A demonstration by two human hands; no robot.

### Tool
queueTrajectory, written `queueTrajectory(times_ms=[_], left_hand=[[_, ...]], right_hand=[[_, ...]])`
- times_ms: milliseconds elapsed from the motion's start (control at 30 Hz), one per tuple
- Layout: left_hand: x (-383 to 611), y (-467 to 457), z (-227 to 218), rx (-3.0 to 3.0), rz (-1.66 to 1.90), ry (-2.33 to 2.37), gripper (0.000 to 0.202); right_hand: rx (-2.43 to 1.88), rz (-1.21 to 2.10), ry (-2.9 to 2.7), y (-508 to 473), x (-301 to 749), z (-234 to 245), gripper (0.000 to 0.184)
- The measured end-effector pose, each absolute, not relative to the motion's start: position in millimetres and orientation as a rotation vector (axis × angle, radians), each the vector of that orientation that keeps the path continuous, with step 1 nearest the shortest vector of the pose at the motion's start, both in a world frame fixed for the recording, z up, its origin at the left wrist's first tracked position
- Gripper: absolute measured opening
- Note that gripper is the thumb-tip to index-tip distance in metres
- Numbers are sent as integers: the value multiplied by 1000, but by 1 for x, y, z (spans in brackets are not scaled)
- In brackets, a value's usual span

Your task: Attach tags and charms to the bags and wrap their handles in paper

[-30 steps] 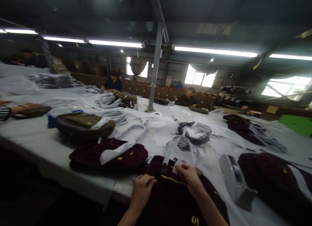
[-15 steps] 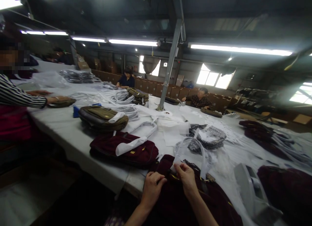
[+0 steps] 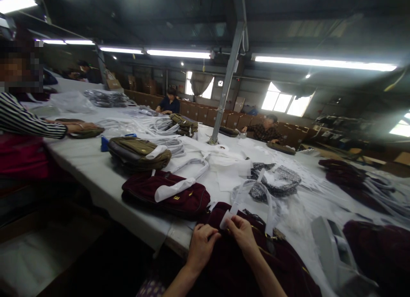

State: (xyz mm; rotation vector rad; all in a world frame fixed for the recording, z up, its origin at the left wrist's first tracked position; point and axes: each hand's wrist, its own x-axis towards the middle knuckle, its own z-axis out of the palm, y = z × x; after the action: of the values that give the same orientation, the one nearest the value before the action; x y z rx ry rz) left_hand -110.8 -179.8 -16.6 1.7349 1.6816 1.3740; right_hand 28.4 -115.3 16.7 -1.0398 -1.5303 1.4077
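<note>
In front of me lies a dark maroon bag (image 3: 285, 271), with yellow zip trim and a white-wrapped handle (image 3: 270, 209) standing up from it. My right hand (image 3: 245, 237) pinches a small white piece of paper or tape (image 3: 226, 220) above the bag's upper edge. Just to its left, my left hand (image 3: 201, 246) rests at the bag's edge, fingers curled and thumb against the forefinger; whatever they hold is hidden. Beyond it, a second maroon bag (image 3: 137, 190) lies flat with a white-wrapped strap across it.
An olive bag (image 3: 137, 149) sits farther left. A grey tape dispenser (image 3: 329, 246) stands at right, near more maroon bags (image 3: 378, 246). A black-and-white patterned bag (image 3: 285, 179) and white paper sheets (image 3: 229, 175) lie mid-table. A post (image 3: 227, 83) rises beyond. Co-workers sit around, including a striped sleeve (image 3: 28, 117).
The white piece in my right hand has come slightly left and now shows more fully. My left hand has barely moved. The view has shifted a little.
</note>
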Motion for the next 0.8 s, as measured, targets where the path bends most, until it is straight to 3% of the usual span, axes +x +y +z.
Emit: queueTrajectory(times_ms=[200, 467, 567, 633, 800], left_hand=[[-111, -180, -17, 1754, 1348, 1692, 14], [-113, -183, -19, 1656, 1406, 1663, 7], [-114, -184, -21, 1523, 1462, 1644, 39], [-115, -183, -22, 1482, 1472, 1618, 50], [-117, -178, -23, 1400, 1463, 1604, 21]], right_hand=[[-1075, 1117, -1843, -123, 28, 17, 28], [-1078, 995, -1953, -130, 27, 17, 17], [-1081, 975, -1965, -130, 26, 19, 16], [-1046, 971, -1976, -132, 25, 22, 16], [-989, 1021, -1997, -136, 25, 22, 24]])
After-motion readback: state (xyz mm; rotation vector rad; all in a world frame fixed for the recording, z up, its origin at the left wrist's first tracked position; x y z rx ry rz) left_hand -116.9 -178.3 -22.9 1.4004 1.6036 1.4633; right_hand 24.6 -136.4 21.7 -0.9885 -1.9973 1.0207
